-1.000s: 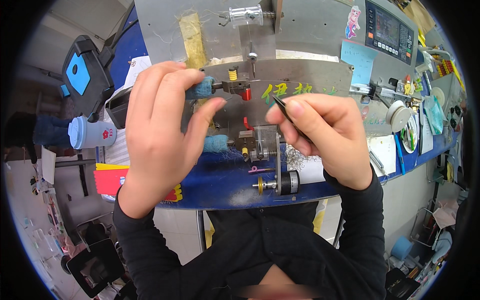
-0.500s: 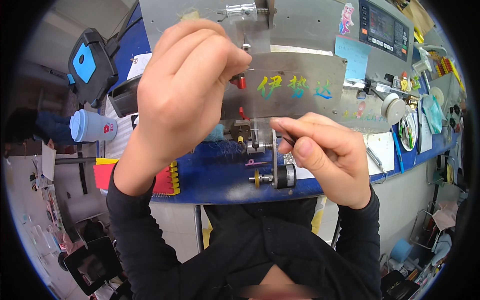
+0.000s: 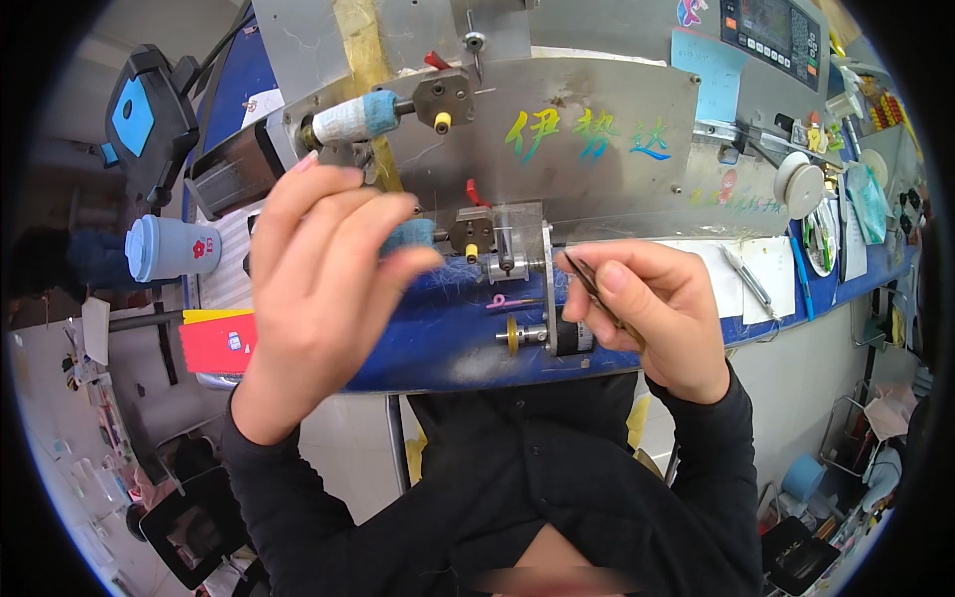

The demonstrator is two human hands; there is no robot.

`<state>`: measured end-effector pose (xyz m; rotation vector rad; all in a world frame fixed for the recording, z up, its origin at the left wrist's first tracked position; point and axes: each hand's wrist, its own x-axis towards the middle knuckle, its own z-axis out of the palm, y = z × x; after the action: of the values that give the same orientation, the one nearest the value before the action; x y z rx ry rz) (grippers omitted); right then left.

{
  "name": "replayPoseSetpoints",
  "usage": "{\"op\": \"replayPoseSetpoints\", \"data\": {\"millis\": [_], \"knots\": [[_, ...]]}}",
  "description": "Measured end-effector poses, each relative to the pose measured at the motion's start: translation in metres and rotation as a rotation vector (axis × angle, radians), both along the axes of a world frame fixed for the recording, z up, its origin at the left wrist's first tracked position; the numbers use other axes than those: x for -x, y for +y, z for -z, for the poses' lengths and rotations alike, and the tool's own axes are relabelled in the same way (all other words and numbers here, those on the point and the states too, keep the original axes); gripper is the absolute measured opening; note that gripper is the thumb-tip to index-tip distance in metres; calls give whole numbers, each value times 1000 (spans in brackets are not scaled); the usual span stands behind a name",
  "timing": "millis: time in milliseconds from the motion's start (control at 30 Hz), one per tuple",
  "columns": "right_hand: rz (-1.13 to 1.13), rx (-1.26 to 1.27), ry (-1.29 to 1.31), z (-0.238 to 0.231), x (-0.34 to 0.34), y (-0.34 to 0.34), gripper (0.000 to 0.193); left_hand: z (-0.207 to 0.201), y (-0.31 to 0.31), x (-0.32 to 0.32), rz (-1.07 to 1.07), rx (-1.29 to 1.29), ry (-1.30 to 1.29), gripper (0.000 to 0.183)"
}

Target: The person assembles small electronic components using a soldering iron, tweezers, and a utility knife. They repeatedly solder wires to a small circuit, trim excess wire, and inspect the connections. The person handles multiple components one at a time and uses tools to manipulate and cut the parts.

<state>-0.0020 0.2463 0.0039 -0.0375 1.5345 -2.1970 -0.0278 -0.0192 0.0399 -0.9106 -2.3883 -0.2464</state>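
Observation:
My left hand is raised over the left side of a metal winding machine, its fingers loosely stretched and apart, slightly blurred. It holds nothing that I can see. Just beyond its fingertips is a roller wrapped in white and blue material, joined to a dark metal block. A second blue wrapped roller is partly hidden behind the hand. On the right, my right hand is closed around dark slim tweezers, tips pointing up and left. Beside those tips stands an upright metal bracket.
A light blue lidded cup stands at the left, near a black device stand. A red notebook lies at the front left edge. To the right are white spools, a pen-like cutter and a control panel.
My left hand has come down and toward me, going from pinched fingers to spread ones, uncovering the upper roller. My right hand stays near the bracket with the tweezers. The view has shifted slightly.

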Motion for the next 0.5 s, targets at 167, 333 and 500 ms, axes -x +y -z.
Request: {"op": "replayPoseSetpoints", "data": {"millis": [167, 333, 500], "knots": [[-30, 193, -135, 12, 6, -19, 18, 16, 10, -2, -13, 116, 47, 36], [-27, 269, -217, 16, 13, -27, 14, 0, 9, -7, -77, 193, -240, 43], [-34, 190, -196, 18, 19, -33, 12, -7, 18, -4, -60, -16, -342, 37]]}}
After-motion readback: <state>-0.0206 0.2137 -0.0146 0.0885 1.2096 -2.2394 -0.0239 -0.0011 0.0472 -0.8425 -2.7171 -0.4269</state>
